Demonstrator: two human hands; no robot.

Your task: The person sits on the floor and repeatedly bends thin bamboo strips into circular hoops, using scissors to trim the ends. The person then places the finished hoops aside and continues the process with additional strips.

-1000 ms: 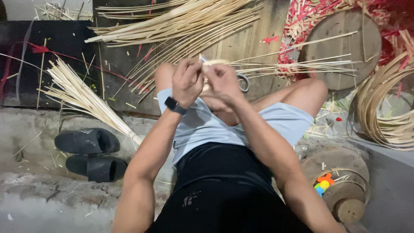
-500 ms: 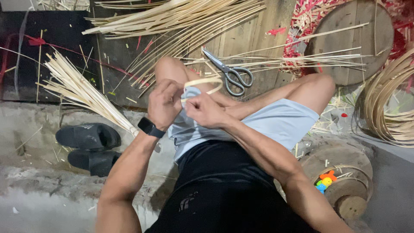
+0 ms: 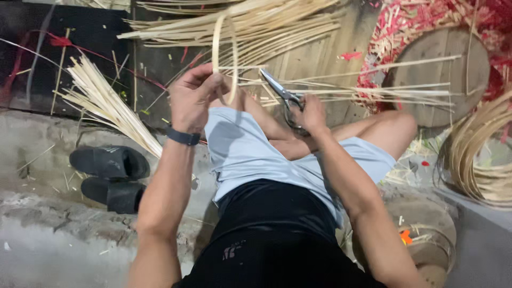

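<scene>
Hands apart now: left hand (image 3: 193, 98) up with bamboo hoop (image 3: 224, 53), right hand (image 3: 309, 113) onto scissors (image 3: 282, 96).

scissors (image 3: 288, 101) handles: hidden under right hand (image 3: 312, 114) | coiled strips (image 3: 474, 154): cut off

head cam | looks steeply down | close over lap (image 3: 256, 154), floor (image 3: 53, 250)

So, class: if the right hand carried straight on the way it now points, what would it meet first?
The right hand already rests on the scissors, so those come first. Beyond their blades lie the loose bamboo strips, though depth there is hard to judge.
</scene>
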